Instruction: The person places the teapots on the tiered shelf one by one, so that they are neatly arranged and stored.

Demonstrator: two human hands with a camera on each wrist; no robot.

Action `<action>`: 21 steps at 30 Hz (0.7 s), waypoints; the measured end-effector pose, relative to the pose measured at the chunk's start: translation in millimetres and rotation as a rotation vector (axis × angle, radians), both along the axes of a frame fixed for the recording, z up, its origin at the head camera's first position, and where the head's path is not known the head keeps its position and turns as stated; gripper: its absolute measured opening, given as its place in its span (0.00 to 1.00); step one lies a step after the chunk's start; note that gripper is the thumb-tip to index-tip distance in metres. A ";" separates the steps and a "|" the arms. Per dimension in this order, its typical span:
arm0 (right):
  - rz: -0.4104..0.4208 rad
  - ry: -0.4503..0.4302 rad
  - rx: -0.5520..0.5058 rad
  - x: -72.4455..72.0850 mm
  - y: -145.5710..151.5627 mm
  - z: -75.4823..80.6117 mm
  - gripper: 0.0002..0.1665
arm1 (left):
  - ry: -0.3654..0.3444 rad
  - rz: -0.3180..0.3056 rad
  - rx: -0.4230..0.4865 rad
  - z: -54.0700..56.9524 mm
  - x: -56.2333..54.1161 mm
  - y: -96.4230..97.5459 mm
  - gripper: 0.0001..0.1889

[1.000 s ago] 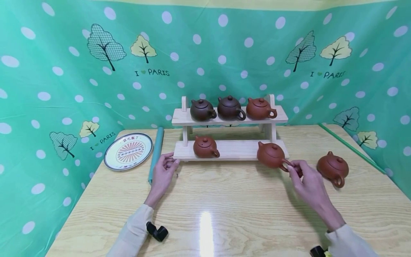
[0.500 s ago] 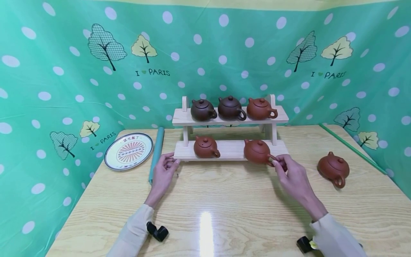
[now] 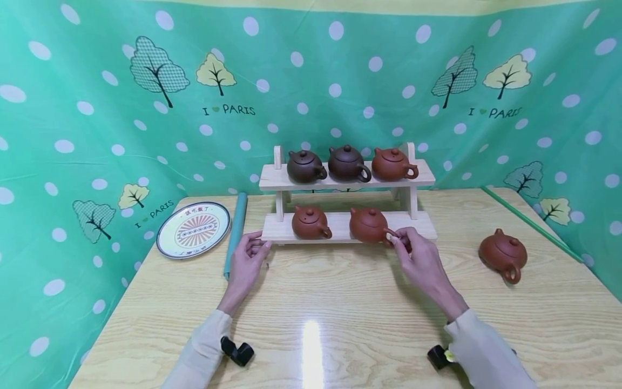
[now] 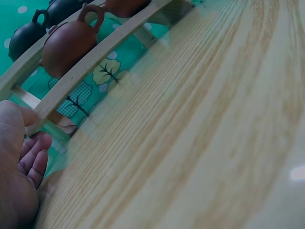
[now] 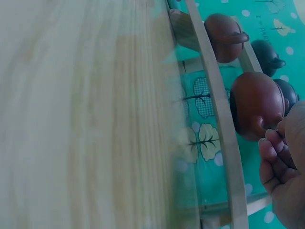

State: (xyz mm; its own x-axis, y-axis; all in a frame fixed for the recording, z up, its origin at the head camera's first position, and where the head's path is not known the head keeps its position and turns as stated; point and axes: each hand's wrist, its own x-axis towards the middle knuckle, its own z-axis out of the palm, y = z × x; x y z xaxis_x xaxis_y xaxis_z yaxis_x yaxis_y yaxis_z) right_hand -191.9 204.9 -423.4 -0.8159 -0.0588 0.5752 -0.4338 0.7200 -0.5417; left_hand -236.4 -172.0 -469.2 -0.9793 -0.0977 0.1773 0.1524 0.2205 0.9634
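Observation:
My right hand (image 3: 421,262) pinches the handle of a reddish-brown clay teapot (image 3: 369,224), whose body is at the lower board of a two-tier wooden stand (image 3: 340,233). In the right wrist view, this teapot (image 5: 257,106) overlaps the board, with curled fingers (image 5: 274,155) at its handle. A similar red teapot (image 3: 309,222) sits left of it on the same tier. My left hand (image 3: 247,262) grips the left end of the lower board; the left wrist view shows the thumb above and bent fingers (image 4: 34,157) below the board's corner.
On the upper tier stand two dark teapots (image 3: 305,166) and a red one (image 3: 392,165). Another red teapot (image 3: 504,255) rests on the table at right. A patterned plate (image 3: 194,229) and a teal roll (image 3: 236,235) lie at left, a green stick (image 3: 534,224) at far right.
The right hand has carried the teapot leftward along the lower tier, from its right end to near the middle, beside the other teapot. The left hand has stayed at the board's end.

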 end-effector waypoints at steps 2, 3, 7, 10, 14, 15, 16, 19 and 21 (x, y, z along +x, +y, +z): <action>0.000 -0.015 -0.009 -1.9 -3.3 -1.2 0.04 | 0.000 -0.006 0.002 -0.2 -0.2 -0.2 0.20; 0.000 -0.023 -0.014 -2.6 -4.9 -1.6 0.04 | 0.001 -0.008 0.003 -0.2 -0.3 -0.3 0.20; 0.000 -0.031 -0.018 -5.8 -10.8 -2.4 0.04 | 0.003 -0.009 0.001 0.1 0.1 -0.7 0.20; 0.006 -0.032 -0.022 -7.9 -15.1 -2.1 0.03 | 0.005 -0.006 -0.006 0.4 0.5 -0.8 0.20; 0.007 -0.036 -0.025 -10.5 -20.1 -2.8 0.03 | 0.009 -0.004 -0.009 0.8 0.9 -0.8 0.20; 0.008 -0.035 -0.025 -11.1 -21.2 -3.1 0.03 | 0.009 -0.002 -0.010 0.9 1.0 -0.8 0.20; 0.008 -0.034 -0.024 -11.7 -22.4 -3.4 0.03 | 0.010 -0.002 -0.010 1.0 1.1 -0.7 0.20; 0.010 -0.033 -0.026 -13.3 -25.4 -3.6 0.04 | 0.013 0.002 -0.012 1.0 0.9 -0.4 0.20; 0.016 -0.036 -0.030 -14.0 -27.1 -3.5 0.04 | 0.020 0.003 -0.014 0.9 0.7 -0.2 0.20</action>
State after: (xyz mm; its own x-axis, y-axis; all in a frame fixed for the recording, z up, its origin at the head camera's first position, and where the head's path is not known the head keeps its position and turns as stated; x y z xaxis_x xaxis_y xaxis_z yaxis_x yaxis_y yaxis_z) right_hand -205.9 177.8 -426.9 -0.8350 -0.0557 0.5475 -0.4255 0.6963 -0.5781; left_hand -235.7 -172.2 -468.3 -0.9752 -0.0984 0.1985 0.1711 0.2346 0.9569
